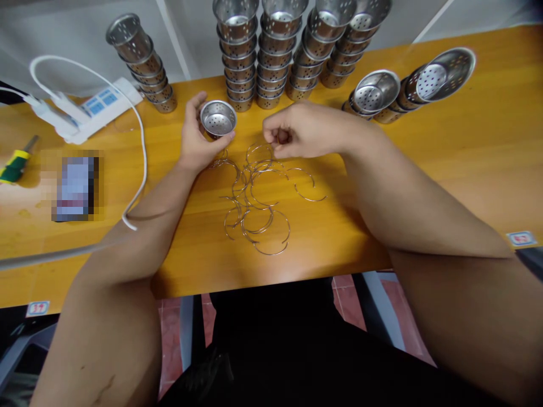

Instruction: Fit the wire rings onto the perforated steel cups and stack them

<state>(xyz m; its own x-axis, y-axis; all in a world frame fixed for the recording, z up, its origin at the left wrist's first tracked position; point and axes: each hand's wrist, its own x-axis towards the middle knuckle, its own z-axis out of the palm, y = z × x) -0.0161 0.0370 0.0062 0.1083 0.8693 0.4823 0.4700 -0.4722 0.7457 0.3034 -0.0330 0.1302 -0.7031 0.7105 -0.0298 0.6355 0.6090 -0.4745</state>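
Note:
My left hand [201,138] is wrapped round a small perforated metal cup [218,118], its mouth facing up toward me. To the right, my right hand [292,133] is closed with the fingertips curled together, just above the tabletop. Whatever is between those fingers, if anything, is too hidden to make out. Below and between both hands lies a loose tangle of thin wire rings [258,192], several of them visibly split open. One wire arc [311,199] rests a little apart on the right side of the pile.
Several stacks of perforated metal cups [241,73] stand along the back, with leaning stacks [375,93] at right and another stack [146,70] at left. A white power strip [102,113] with cables, a blurred phone [76,189] and a screwdriver [17,164] lie left.

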